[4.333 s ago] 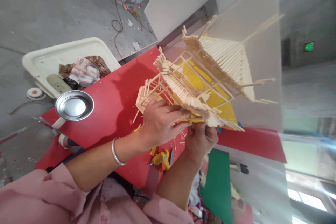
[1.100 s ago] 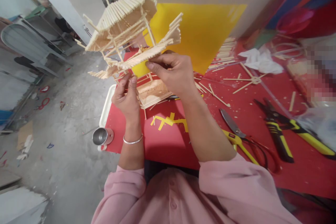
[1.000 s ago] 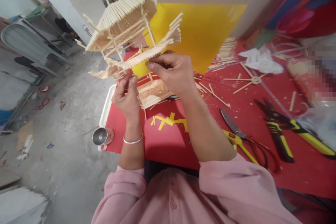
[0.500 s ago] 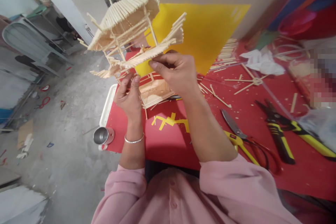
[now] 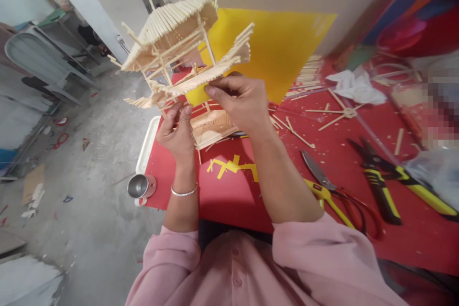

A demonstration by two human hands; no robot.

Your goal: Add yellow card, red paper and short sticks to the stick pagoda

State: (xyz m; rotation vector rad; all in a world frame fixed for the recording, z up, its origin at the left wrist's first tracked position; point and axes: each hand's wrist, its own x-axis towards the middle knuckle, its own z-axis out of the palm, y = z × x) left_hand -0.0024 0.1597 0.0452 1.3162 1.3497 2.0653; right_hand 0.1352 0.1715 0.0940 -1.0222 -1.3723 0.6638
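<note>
A pagoda-like model [image 5: 179, 24] built of pale wooden sticks stands in front of me, two roof tiers high. Under its lower roof sits a small piece of yellow paper [image 5: 198, 95]. My right hand [image 5: 242, 98] pinches this piece at its right end, thumb in front, the other fingers partly hidden behind. With fingers closed, my left hand [image 5: 177, 129] grips the model at the front left, by the posts below the lower roof; its exact hold is partly hidden. Between my forearms, yellow paper scraps [image 5: 231, 166] lie on the red table [image 5: 229, 201].
A large yellow sheet [image 5: 279, 48] leans on the wall behind. To the right lie scissors [image 5: 319, 172], black-and-yellow cutters [image 5: 380, 186], a crumpled tissue [image 5: 358, 85], a stick star frame [image 5: 347, 113] and loose sticks. A metal mug [image 5: 139, 186] stands at the table's left edge.
The view has shifted very slightly, with the model appearing a little lower. Both hands keep their hold in nearly the same place.
</note>
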